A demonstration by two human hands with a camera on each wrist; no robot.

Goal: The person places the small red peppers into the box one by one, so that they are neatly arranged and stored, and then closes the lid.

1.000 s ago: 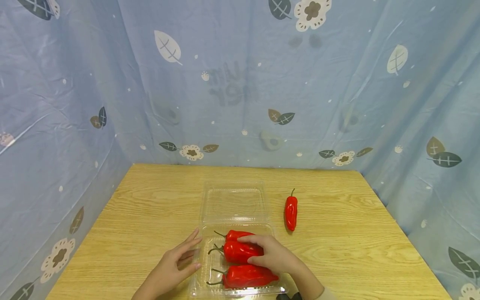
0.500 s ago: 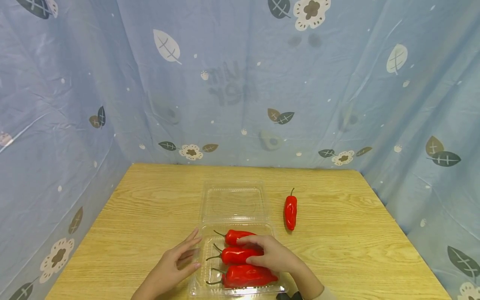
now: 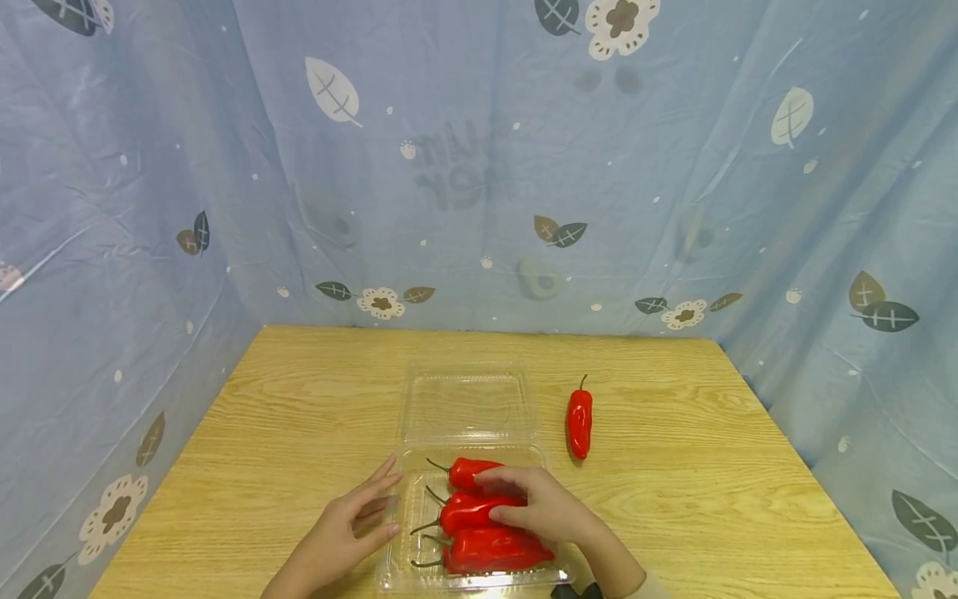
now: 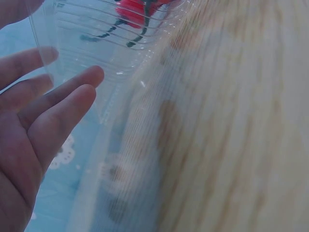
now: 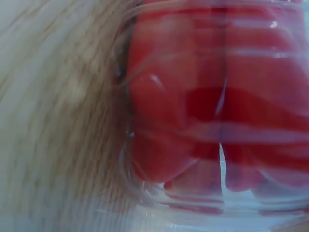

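A clear plastic clamshell box (image 3: 400, 532) lies with its lid (image 3: 467, 408) laid back flat. Several red peppers (image 3: 497, 551) with green stems lie crosswise in its base. My right hand (image 3: 550, 507) reaches over the box's right side. Its thumb and fingers curl about a middle red pepper (image 3: 464, 509); the palm side is hidden. My left hand (image 3: 340, 524) stays at the left wall, fingers extended and fingertips against or very near the plastic. In the left wrist view those fingers (image 4: 67, 104) hold nothing. Pepper bodies (image 5: 164, 72) show through the wall in the right wrist view.
One more red pepper (image 3: 580, 424) lies on the wooden table (image 3: 674, 466), right of the lid. A small black object (image 3: 576, 591) sits at the bottom edge near the right wrist. Blue patterned curtains (image 3: 479, 166) stand around the table's back and sides.
The middle red peppers have shifted slightly toward the near side, and their stems have spread apart. Both hands have stayed almost in place.
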